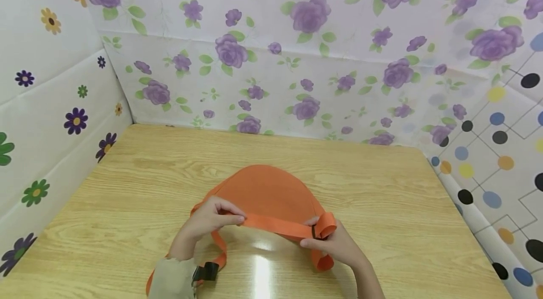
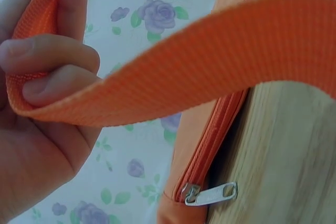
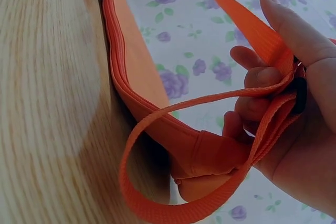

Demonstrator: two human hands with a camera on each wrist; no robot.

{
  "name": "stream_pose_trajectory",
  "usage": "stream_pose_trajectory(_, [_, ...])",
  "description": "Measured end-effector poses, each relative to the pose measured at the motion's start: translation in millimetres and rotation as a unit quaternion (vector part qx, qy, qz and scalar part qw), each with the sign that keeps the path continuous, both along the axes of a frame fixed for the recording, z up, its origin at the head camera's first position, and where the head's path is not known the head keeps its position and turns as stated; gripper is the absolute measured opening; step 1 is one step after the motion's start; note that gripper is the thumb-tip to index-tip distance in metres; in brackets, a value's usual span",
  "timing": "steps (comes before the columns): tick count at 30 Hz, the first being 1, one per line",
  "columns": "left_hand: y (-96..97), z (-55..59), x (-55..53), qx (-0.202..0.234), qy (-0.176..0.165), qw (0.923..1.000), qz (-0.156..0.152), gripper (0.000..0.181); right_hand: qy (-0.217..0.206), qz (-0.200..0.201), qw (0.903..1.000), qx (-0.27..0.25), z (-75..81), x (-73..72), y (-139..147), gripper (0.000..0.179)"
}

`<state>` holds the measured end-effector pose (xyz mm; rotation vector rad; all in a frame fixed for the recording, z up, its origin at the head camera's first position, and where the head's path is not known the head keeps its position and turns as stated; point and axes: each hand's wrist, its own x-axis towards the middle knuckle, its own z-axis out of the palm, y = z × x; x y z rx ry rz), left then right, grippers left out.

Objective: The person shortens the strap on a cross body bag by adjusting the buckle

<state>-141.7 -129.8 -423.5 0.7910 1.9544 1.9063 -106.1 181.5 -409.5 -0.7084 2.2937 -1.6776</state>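
Note:
An orange waist bag (image 1: 263, 190) lies on the table with its curved edge away from me. Its orange strap (image 1: 275, 226) is stretched between my hands in the head view. My left hand (image 1: 214, 216) pinches the strap between thumb and fingers, and in the left wrist view the webbing loops around the fingers. My right hand (image 1: 335, 242) holds the strap at a black slider (image 3: 299, 95), where the webbing forms loops. A silver zipper pull (image 2: 212, 194) hangs at the bag's zipper. A black buckle (image 1: 206, 272) on a strap end lies near my left sleeve.
The wooden table (image 1: 403, 204) extends around the bag on all sides. Behind it stands a floral cloth wall (image 1: 271, 77), with a flower-patterned wall (image 1: 51, 115) on the left and a dotted one (image 1: 500, 186) on the right.

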Motion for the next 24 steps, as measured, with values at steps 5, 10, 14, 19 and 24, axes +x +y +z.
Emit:
stream_pose_trajectory(5, [-4.2,-0.3,-0.2,0.002,0.001,1.0000,0.003,0.017,-0.005,-0.009,0.9999,0.009,0.2,0.8,-0.2,0.025])
stream_pose_trajectory(10, [-8.9,-1.2,-0.1,-0.006,0.011,0.9998,0.013,0.016,0.019,0.008,0.9998,-0.004,-1.5,-0.1,-0.5,0.023])
stream_pose_trajectory(14, [-13.7,-1.4,0.4,-0.021,0.009,0.9994,0.025,0.017,0.032,0.019,0.9991,-0.017,-3.5,-0.9,-0.6,0.021])
stream_pose_trajectory(19, [-19.6,-2.0,0.4,-0.022,0.008,0.9994,0.025,0.017,0.026,0.016,0.9995,-0.011,-3.5,-1.2,-0.8,0.022])
stream_pose_trajectory(24, [-25.6,-3.0,0.8,-0.017,0.019,0.9993,0.027,0.016,0.018,0.016,0.9997,-0.007,-2.4,-1.3,-1.4,0.025])
